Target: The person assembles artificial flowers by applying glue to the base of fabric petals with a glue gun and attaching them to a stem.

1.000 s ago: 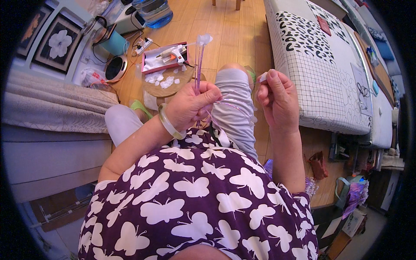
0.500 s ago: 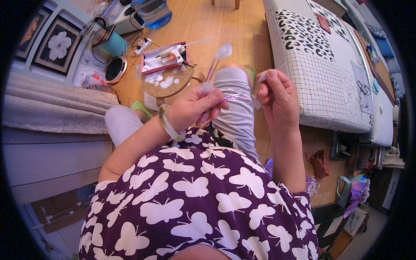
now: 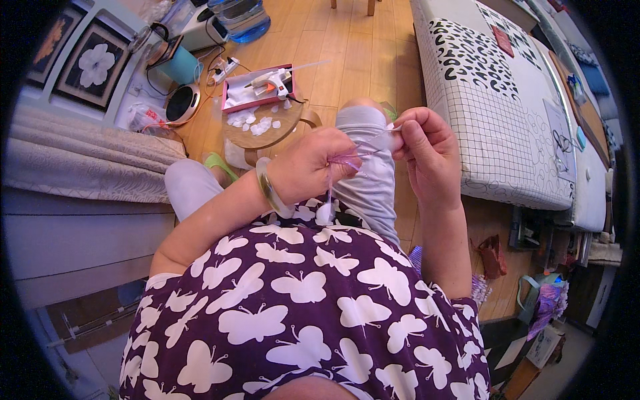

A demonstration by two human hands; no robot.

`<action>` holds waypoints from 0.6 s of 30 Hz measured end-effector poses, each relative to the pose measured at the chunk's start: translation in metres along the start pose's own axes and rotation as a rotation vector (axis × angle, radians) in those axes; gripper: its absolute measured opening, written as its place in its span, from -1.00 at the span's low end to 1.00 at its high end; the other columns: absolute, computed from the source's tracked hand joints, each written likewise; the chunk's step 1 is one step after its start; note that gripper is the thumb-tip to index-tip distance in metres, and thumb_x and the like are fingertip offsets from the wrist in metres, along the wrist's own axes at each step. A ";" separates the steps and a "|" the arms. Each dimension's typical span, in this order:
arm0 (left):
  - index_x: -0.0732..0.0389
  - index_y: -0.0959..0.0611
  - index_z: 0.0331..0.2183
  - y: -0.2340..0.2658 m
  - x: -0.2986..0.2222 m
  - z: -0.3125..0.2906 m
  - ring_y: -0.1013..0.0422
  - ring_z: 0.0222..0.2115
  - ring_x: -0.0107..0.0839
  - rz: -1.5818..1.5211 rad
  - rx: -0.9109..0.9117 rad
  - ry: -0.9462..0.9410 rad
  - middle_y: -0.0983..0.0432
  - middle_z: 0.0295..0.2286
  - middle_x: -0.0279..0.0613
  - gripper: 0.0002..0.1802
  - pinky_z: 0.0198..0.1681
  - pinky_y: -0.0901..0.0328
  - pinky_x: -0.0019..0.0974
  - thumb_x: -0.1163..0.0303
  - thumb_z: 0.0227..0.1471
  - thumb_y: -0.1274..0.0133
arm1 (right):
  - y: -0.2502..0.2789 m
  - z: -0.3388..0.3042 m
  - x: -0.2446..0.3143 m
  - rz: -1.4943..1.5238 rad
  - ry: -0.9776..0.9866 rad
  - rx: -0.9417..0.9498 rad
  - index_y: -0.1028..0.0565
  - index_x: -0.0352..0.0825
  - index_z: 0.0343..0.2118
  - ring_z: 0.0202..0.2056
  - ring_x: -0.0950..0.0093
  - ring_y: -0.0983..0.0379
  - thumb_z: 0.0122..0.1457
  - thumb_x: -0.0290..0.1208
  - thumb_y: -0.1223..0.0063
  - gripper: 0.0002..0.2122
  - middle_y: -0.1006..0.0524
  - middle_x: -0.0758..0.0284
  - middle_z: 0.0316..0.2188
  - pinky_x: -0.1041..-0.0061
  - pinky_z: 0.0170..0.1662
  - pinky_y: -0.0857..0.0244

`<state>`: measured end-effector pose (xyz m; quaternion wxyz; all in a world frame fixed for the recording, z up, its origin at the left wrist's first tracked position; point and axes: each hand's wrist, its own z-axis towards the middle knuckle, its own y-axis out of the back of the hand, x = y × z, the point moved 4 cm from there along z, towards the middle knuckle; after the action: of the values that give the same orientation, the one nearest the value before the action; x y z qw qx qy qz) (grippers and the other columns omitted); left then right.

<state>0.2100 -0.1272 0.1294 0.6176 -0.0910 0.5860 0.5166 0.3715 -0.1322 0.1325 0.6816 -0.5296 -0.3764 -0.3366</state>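
L hand (image 3: 312,163) grips purple strands (image 3: 345,160), some lengthwise twd R hand (image 3: 427,143), which pinches white bit (image 3: 391,126) nr tips.

1. A round wooden stool (image 3: 261,141) carries a pink box (image 3: 248,106), with scattered white petals (image 3: 263,125) just beside it
2. The plank floor (image 3: 333,67) bears the stool and a crumpled reddish bag (image 3: 492,257)
3. The patterned bed (image 3: 493,150) bears a flat red object (image 3: 503,41)

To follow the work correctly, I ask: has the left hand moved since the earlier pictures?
Yes: judged against the round wooden top, the left hand has moved rightward.
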 end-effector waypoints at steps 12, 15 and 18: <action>0.22 -0.45 -0.44 -0.002 -0.004 -0.007 -0.16 -0.64 -0.71 -0.680 0.041 0.454 -0.29 -0.62 -0.45 -0.87 -0.61 -0.04 -0.63 0.36 -0.01 0.03 | -0.003 -0.002 0.006 -0.135 0.052 0.095 -0.35 -0.39 -0.47 -0.47 0.63 -0.37 -0.07 -0.64 0.12 -0.93 -0.40 0.34 -0.49 0.70 -0.39 -0.27; 0.23 -0.47 -0.43 0.001 -0.008 -0.002 -0.13 -0.67 -0.70 -0.689 -0.027 0.412 -0.28 -0.66 -0.45 -0.85 -0.64 0.01 -0.62 0.34 -0.01 0.03 | -0.004 -0.002 0.008 -0.125 0.052 0.102 -0.34 -0.38 -0.49 -0.49 0.64 -0.32 -0.09 -0.65 0.13 -0.93 -0.38 0.35 -0.52 0.70 -0.39 -0.22; 0.23 -0.50 -0.44 0.006 -0.011 -0.001 -0.14 -0.66 -0.70 -0.698 -0.058 0.456 -0.28 -0.67 -0.44 -0.81 -0.63 0.00 -0.63 0.30 0.00 0.04 | -0.004 -0.001 0.011 -0.180 0.065 0.143 -0.32 -0.38 -0.51 -0.50 0.65 -0.27 -0.10 -0.64 0.14 -0.94 -0.36 0.37 -0.53 0.72 -0.41 -0.15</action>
<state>0.2075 -0.1310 0.1416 0.6074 -0.4135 0.6269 0.2591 0.3733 -0.1346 0.1440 0.6965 -0.4324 -0.4233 -0.3856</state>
